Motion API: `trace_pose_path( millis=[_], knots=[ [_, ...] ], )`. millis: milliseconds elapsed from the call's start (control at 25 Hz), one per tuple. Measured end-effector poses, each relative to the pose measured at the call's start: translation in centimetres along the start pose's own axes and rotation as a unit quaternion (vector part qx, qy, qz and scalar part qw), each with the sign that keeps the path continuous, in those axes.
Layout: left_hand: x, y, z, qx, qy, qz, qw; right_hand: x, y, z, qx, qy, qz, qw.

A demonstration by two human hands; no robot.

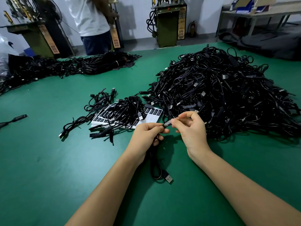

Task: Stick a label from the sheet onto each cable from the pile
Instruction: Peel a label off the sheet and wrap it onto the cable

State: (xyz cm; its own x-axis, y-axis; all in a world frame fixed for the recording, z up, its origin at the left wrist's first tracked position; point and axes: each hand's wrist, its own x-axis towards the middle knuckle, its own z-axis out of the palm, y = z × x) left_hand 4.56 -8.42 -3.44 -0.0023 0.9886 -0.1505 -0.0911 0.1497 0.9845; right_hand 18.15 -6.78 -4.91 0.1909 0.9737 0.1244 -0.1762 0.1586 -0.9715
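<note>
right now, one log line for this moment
step: label on cable | left hand: grips cable | right hand: pinches label | sheet: under cables | pile: right

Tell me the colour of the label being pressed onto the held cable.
Black with white print; the label shows best in the head view, pinched between both hands.

Two hands [147, 132], three cable heaps [219, 92], one label sheet [153, 114]; perhaps three green machines [169, 23]
</note>
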Motion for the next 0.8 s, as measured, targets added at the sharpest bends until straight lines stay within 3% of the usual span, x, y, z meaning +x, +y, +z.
trace_pose_path(
  millis=[800],
  knots=[
    [0.01, -0.04, 0.04, -0.052, -0.001, -0.014, 0.999, -0.01, 0.07, 0.06, 0.003, 0.015, 0.013, 1.000]
  ],
)
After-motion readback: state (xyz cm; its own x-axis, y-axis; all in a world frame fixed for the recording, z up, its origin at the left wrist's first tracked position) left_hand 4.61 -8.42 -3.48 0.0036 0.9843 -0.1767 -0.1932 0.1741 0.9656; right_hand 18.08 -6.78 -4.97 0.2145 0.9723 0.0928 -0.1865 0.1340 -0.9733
